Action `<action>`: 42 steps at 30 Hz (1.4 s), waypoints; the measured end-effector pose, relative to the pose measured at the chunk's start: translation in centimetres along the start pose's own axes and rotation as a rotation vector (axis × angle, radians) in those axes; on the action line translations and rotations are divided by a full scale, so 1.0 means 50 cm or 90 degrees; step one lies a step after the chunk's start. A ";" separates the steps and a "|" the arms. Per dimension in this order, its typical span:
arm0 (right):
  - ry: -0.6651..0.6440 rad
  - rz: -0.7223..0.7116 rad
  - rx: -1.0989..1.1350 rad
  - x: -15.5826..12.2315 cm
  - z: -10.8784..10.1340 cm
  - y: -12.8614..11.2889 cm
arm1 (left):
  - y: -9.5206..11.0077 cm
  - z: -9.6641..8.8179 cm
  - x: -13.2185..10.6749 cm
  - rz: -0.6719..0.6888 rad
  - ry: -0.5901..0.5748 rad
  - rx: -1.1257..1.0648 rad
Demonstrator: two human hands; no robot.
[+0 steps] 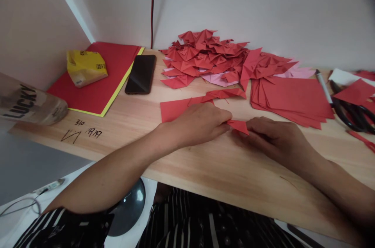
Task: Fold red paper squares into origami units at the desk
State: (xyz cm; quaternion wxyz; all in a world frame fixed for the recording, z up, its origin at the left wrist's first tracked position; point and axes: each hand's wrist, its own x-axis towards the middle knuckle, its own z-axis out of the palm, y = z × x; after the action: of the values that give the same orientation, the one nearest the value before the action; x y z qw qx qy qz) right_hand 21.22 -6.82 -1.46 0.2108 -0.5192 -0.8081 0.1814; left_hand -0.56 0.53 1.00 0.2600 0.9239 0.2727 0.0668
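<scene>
Just off the near-left corner of the paper stack (295,97), my left hand (202,121) pinches the red piece (239,125), its length running sideways toward my right hand (274,134) (that grip's closure? can't tell).

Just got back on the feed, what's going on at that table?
A person's bare left hand pinches a small, pointed red paper piece over the pale wooden table, with the bare right hand at its other edge. Beyond them lies a heap of folded red and pink paper shapes, beside a fanned stack of flat red paper sheets.
</scene>
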 end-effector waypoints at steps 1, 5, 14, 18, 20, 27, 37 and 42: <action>0.000 -0.002 0.005 0.000 -0.001 -0.001 | -0.001 0.000 0.000 0.001 0.005 0.012; -0.007 0.005 0.010 0.000 -0.004 -0.005 | -0.003 0.000 -0.001 0.009 0.022 0.042; -0.016 0.012 0.011 0.001 -0.004 -0.005 | 0.000 -0.007 -0.002 0.000 -0.002 0.060; -0.009 0.015 0.006 0.001 -0.005 -0.004 | -0.004 -0.001 -0.001 0.007 0.016 0.056; -0.007 0.012 0.004 0.002 -0.006 -0.005 | -0.006 0.003 0.000 0.015 0.027 0.043; 0.005 -0.001 -0.006 0.003 -0.006 -0.006 | -0.004 0.015 0.002 0.052 0.044 -0.024; 0.003 -0.005 -0.034 0.000 -0.007 -0.008 | -0.001 0.025 0.001 0.082 0.074 -0.115; -0.002 0.003 -0.020 0.000 -0.008 -0.012 | -0.002 0.027 0.001 0.081 0.080 -0.123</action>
State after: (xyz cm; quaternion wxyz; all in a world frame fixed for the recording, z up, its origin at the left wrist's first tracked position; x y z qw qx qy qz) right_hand 21.00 -7.03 -0.81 0.2011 -0.5242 -0.8099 0.1698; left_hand -0.21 0.05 -0.21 0.3254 0.9040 0.2213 0.1668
